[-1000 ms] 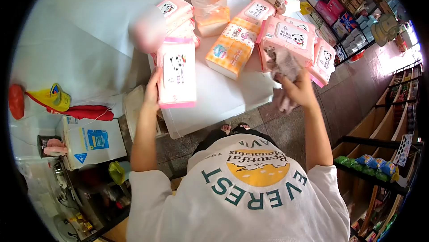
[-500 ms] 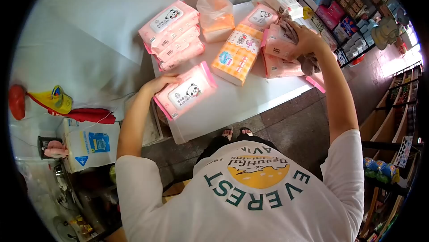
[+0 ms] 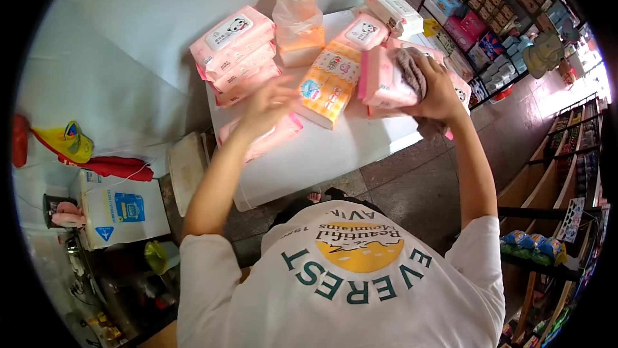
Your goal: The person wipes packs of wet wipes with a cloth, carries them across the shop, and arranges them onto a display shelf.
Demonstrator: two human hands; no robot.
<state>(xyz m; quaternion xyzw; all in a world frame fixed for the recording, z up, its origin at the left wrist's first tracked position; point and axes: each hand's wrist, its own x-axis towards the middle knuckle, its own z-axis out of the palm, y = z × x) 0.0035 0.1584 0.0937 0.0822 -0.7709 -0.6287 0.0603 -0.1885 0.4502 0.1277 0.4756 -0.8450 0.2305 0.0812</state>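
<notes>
My right hand (image 3: 439, 87) is closed around a grey-brown cloth (image 3: 411, 70) and a pink pack of baby wipes (image 3: 386, 79), tilted above other pink packs. My left hand (image 3: 269, 107), slightly blurred, has its fingers stretched out and holds nothing. It hovers over a pink wipes pack (image 3: 273, 139) lying on the white table (image 3: 257, 187) and partly hides it. Between my hands lies an orange checked tissue pack (image 3: 329, 84). Several pink wipes packs (image 3: 233, 52) are stacked at the table's left.
A clear plastic bag with an orange pack (image 3: 299, 23) stands at the back. A white wipes pack (image 3: 394, 12) lies at the far right of the table. Shelves of goods (image 3: 560, 136) line the right side. A white box (image 3: 122, 210) is at the left.
My left hand has let go of the wipes pack and moved up and to the right. My right hand has brought a pink pack and the cloth slightly left, tilting the pack.
</notes>
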